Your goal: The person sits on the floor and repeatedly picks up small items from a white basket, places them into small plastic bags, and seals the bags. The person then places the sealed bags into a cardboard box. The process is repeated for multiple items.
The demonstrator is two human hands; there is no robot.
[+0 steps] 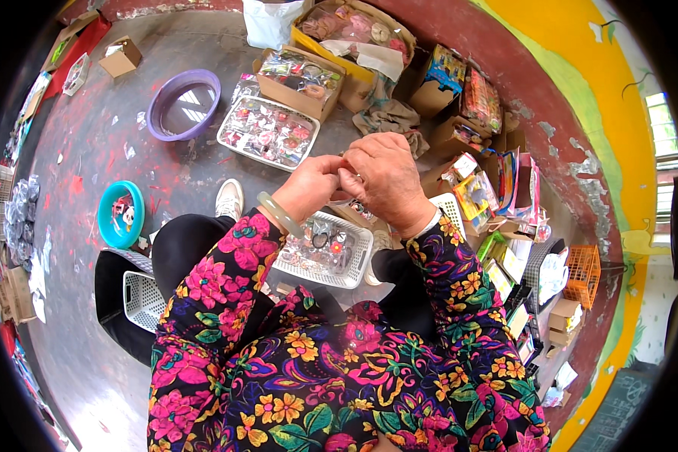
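**A:** Your left hand (309, 187) and right hand (384, 181) are pressed together at the fingertips, above the far edge of the white basket (358, 260) on your lap. Both look pinched on something small between them, but your right knuckles hide it, so I can't tell what it is or how firmly you have it.

**B:** So what would you watch for?

**A:** A slip, I'd say. Anything that small, held only by fingertips, could drop if you ease either pinch. Over the basket's middle it would land among the clear packets (320, 248); near the far edge it may miss and hit the floor (98, 143), which is already littered with scraps.

**B:** Anything else?

**A:** Your jade-green bangle (279, 215) sits at the left wrist, close to the basket's near-left corner. Dip that wrist and it could catch the rim and tip the basket off your knees. The second tray of packets (267, 132) lies well apart on the floor.
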